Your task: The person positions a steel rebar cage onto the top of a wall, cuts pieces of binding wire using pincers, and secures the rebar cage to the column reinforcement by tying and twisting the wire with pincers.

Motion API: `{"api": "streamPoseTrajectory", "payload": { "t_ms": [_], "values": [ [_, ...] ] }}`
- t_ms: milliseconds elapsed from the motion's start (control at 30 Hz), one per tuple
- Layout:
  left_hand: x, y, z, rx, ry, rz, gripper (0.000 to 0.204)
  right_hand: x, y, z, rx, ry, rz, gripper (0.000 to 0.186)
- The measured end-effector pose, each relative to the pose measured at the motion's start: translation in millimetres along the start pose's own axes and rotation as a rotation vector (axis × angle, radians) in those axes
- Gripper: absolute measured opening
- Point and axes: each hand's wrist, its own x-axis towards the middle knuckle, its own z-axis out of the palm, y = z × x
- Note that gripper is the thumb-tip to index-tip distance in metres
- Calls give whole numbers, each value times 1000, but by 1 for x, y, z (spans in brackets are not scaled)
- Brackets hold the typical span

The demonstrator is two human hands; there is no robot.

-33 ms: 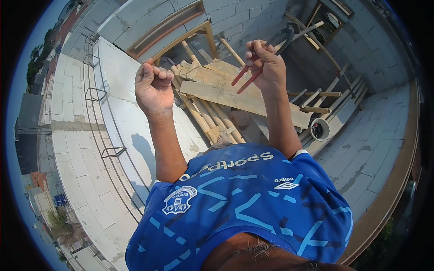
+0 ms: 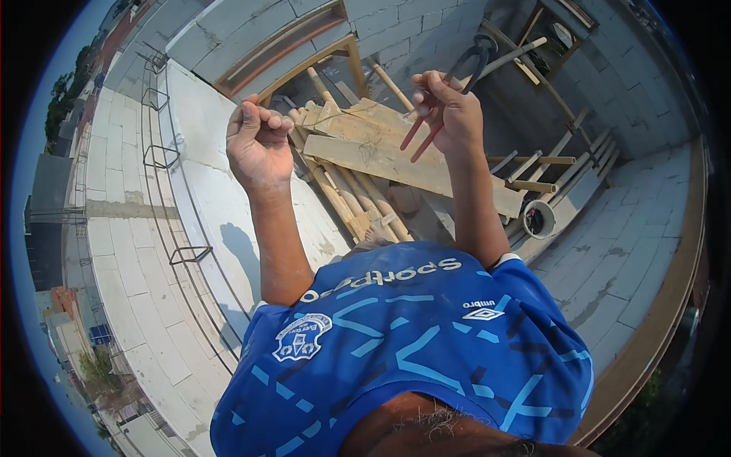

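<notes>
My right hand (image 2: pixel 451 114) is raised, its fingers wrapped round a pair of pincers (image 2: pixel 428 143). The red handles hang below the fingers, slightly apart, and the black jaws rise above the hand. Level with it on the left, my left hand (image 2: pixel 260 148) is held up with the fingers curled and the thumb against them. Whatever may be pinched in it is too small to make out. Between and beyond the hands lie dusty wooden boards (image 2: pixel 373 158) on bamboo poles (image 2: pixel 356 194), well below.
A pale block wall (image 2: pixel 217 152) runs along my left, with a steel rebar cage (image 2: pixel 161 156) beside it. A white bucket (image 2: pixel 542 218) stands at the right near several planks. A wooden frame (image 2: pixel 355 67) stands at the far side, and another block wall (image 2: pixel 609 259) bounds the right.
The pincers have turned in my right hand: the handle ends have shifted right and slightly down, and the jaws appear more upright. My left hand is nearly where it was.
</notes>
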Motion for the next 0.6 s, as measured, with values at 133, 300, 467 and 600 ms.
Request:
{"api": "streamPoseTrajectory", "payload": {
  "t_ms": [133,300,467,600],
  "values": [
    [-1,-2,15,221,68,170,23,-21,10,-32,-472,363,-310,24],
    [-11,-24,8,393,23,98,22,-64,10,33,-758,67,-368,12],
    [-20,-43,32,218,-103,-192,21,-44,40,65,-937,-169,-562,13],
    [-19,-36,17,215,-78,-226,21,-44,50,65,-967,-250,-580,10]
  ]
}}
